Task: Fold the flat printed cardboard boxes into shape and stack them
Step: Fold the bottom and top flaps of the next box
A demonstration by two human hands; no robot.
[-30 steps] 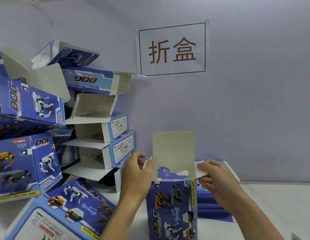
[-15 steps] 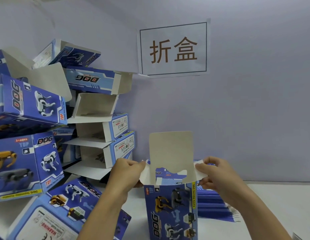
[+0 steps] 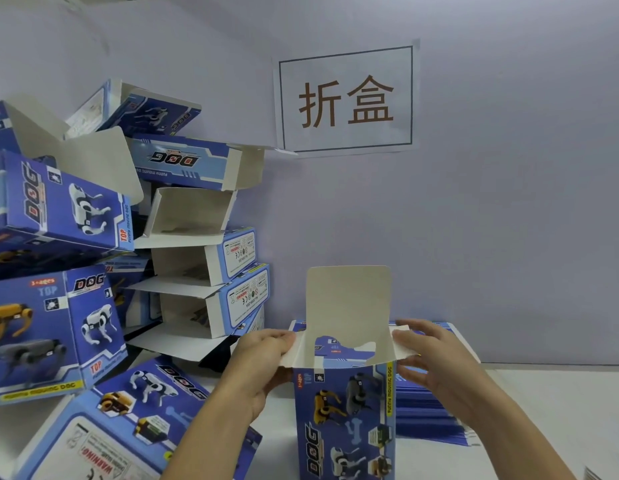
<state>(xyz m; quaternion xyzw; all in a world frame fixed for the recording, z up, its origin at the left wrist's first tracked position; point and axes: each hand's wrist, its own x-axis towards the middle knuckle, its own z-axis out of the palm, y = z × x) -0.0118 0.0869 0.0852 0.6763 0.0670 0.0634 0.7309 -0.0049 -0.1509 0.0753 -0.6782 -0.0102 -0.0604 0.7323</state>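
Clearly the box (image 3: pixel 346 420) is light, thin card: stiff along its panels, weak at the creases, and likely to crush or tear if squeezed mid-panel. It stands upright on the white surface (image 3: pixel 543 410), in front of a low pile of flat boxes (image 3: pixel 436 420), with its tall lid flap (image 3: pixel 349 299) standing up at the back. The left hand (image 3: pixel 263 362) pinches the left side flap (image 3: pixel 294 348) between thumb and curled fingers; the right hand (image 3: pixel 436 362) pinches the right side flap (image 3: pixel 401 344) the same way. Both flaps splay outward from the open top, so the box sits between the two hands, just below their fingers. Holding near the flap hinges looks the safest grip for folding them inward. Folded boxes (image 3: pixel 59 327) are heaped at left against the wall.
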